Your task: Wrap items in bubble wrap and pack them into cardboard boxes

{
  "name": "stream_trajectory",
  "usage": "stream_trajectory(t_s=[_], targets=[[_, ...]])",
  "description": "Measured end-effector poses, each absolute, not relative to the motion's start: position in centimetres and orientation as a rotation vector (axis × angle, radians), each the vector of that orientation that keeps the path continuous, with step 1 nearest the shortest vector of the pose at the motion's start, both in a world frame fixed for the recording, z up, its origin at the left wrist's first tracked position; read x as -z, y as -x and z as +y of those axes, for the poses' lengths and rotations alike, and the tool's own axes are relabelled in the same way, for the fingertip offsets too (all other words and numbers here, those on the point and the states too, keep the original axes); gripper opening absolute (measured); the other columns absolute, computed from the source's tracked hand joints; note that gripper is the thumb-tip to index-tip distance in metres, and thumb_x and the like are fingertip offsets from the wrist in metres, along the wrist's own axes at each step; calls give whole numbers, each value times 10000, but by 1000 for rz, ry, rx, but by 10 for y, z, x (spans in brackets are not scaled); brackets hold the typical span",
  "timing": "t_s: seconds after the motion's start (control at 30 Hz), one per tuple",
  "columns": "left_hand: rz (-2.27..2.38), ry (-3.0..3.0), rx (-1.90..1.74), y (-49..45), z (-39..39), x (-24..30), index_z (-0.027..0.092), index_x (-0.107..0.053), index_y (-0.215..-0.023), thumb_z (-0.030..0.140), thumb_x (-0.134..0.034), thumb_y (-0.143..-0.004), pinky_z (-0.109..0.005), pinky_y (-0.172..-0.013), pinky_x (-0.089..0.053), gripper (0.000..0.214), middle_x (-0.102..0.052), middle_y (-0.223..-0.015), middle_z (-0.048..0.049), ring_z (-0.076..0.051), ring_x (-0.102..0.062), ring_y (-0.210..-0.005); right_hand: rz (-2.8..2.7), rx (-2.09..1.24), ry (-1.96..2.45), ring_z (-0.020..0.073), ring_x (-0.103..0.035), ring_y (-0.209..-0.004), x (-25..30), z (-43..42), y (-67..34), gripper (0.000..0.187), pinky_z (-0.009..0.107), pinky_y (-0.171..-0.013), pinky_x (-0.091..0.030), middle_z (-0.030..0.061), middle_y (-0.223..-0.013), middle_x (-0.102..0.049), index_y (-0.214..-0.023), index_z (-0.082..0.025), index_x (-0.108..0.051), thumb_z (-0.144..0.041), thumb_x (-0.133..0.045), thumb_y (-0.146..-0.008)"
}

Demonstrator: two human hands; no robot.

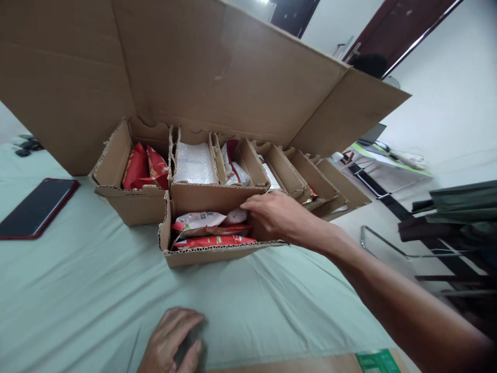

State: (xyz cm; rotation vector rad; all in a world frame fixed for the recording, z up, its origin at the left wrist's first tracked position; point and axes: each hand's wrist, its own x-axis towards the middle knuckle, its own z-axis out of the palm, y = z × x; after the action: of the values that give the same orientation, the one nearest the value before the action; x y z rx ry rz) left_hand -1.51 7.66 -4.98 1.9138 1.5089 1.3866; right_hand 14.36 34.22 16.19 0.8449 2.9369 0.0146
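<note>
Pale green cloth covers the surface (pixel 77 290), with an open cardboard box (pixel 194 67) towards its far edge.
Head view: the right hand (pixel 277 215) reaches into the front tray (pixel 209 255), its fingers (pixel 248 207) bent down at the right end of the stacked packets (pixel 212 241); whether they grip one cannot be told. The left hand (pixel 171 342) rests at the near edge, loosely curled and holding nothing. The packets look light, soft and slick-filmed, probably best pinched at an end seam; the corrugated tray looks thin and would likely bend. Bubble wrap (pixel 194 163) fills a rear compartment, and a phone (pixel 37 207) lies near the left edge.
</note>
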Motion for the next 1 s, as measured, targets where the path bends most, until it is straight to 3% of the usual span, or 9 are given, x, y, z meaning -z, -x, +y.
stream_trajectory(t_s=[0.1,0.2,0.3,0.47,0.6,0.7,0.8,0.9,1.0], targets=[[1698,-1800,-1335,21,66,45,284,-637,-1273,204,-638,-889,-296,-882,-624,392,-743,-1188,-73,-233,-734,-1066,3165,-44,-1033,246,-728,-1033,-177,325,-183,311,392,-899,-528,68,-1134,-785,-1165,-220,-740,-208,-502,-966],[1921,-1475,-1297,29,63,31,310,-505,-1454,318,-588,-943,-434,-981,-600,518,-608,-1422,-109,-294,-669,-1204,3316,2,-1365,251,-730,-975,-173,300,-226,254,387,-800,-565,57,-1059,-795,-1106,-261,-745,-340,-537,-984],[1958,-1158,-1359,36,79,9,311,-294,-1588,425,-576,-948,-557,-1023,-557,709,-448,-1565,-155,-354,-588,-1304,3259,326,-1608,239,-727,-896,-143,284,-252,266,328,-655,-565,77,-1029,-791,-1132,-241,-729,-382,-609,-941],[1829,-1056,-1560,40,131,-26,305,-175,-1617,398,-658,-884,-590,-1193,-379,883,-279,-1671,-128,-356,-360,-1498,3112,1052,-1641,270,-687,-1075,-74,291,-235,606,404,-840,-578,138,-1288,-706,-1374,-176,-576,-434,-700,-840],[1650,-1019,-1616,36,160,-44,210,-250,-1586,320,-659,-853,-532,-1238,-334,847,-446,-1583,-152,-312,-433,-1465,3099,1464,-1470,293,-655,-1127,-41,301,-201,544,437,-945,-539,134,-1272,-708,-1242,-165,-667,-467,-734,-795],[1608,-1010,-1660,28,163,-49,163,-346,-1532,321,-663,-815,-519,-1226,-361,800,-522,-1524,-157,-316,-467,-1442,3150,1503,-1419,308,-648,-1131,-34,295,-194,414,476,-1022,-495,111,-1177,-744,-1107,-181,-735,-467,-722,-808],[1597,-996,-1643,14,148,-48,154,-381,-1501,344,-663,-799,-496,-1186,-420,780,-555,-1497,-156,-313,-520,-1401,3146,1411,-1529,330,-663,-1108,-36,268,-211,398,498,-1015,-507,109,-1125,-757,-1076,-192,-757,-493,-715,-818],[1605,-1021,-1595,-4,110,-37,171,-392,-1497,371,-662,-828,-476,-1150,-462,750,-627,-1417,-147,-305,-557,-1371,3106,1262,-1692,332,-710,-967,-37,220,-245,338,469,-895,-574,97,-982,-781,-935,-214,-786,-523,-695,-834],[1697,-1104,-1478,-12,57,-14,213,-479,-1452,422,-669,-861,-454,-1031,-565,656,-742,-1215,-122,-312,-648,-1260,3001,1206,-1831,302,-691,-666,-32,165,-273,385,410,-621,-596,68,-677,-727,-657,-261,-738,-587,-653,-845]])
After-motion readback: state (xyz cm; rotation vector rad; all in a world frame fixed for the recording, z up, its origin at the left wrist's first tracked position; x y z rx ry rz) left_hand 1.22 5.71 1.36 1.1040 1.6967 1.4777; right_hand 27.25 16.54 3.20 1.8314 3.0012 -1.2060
